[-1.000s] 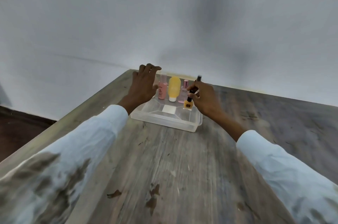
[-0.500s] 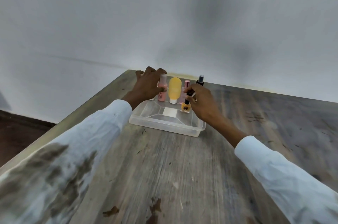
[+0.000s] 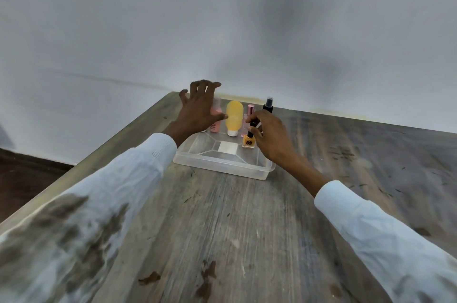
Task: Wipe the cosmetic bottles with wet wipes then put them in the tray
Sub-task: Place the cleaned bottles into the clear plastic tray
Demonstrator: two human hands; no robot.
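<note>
Clear plastic tray on wooden desk, far end near wall. Upright along tray's far side, left to right: pink bottle, yellow squeeze bottle, slim pink-capped bottle, black spray bottle. Orange nail polish bottle with black cap standing in tray's right part. Right hand pinching that black cap between thumb and fingers. Left hand spread, fingers straight, over tray's far-left corner, partly covering pink bottle; contact unclear. White label on tray floor.
</note>
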